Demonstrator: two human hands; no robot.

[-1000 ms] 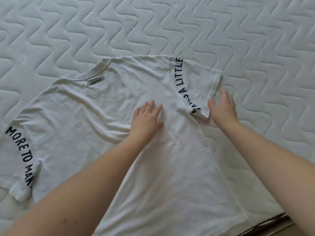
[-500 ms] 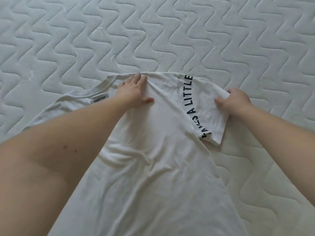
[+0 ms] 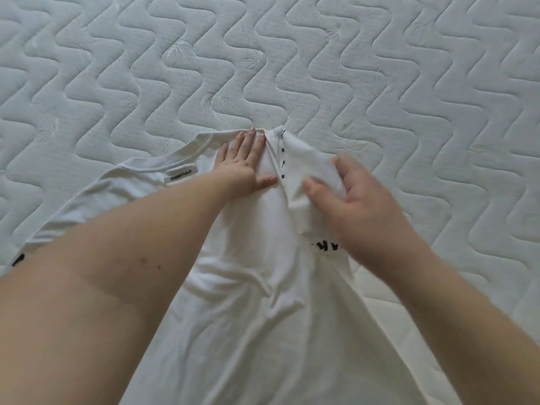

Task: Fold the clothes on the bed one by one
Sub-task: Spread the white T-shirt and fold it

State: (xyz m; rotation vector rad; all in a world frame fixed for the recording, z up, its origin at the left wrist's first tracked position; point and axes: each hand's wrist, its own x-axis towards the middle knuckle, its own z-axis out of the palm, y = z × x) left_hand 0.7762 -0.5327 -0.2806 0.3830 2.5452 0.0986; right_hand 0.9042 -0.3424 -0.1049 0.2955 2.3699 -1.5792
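**Sleeve drawn in over the shirt**

Since half a second ago we have carried the right sleeve [image 3: 304,168] inward over the shirt's chest, so its black lettering now shows only in fragments. Our left hand [image 3: 244,168] lies flat with straight fingers, pressing the white T-shirt [image 3: 248,317] just right of the neck label [image 3: 181,179]. Directly right of it, our right hand [image 3: 359,206] pinches the bunched sleeve between thumb and curled fingers. Beyond both hands spreads the quilted mattress [image 3: 292,54], on which the shirt lies.
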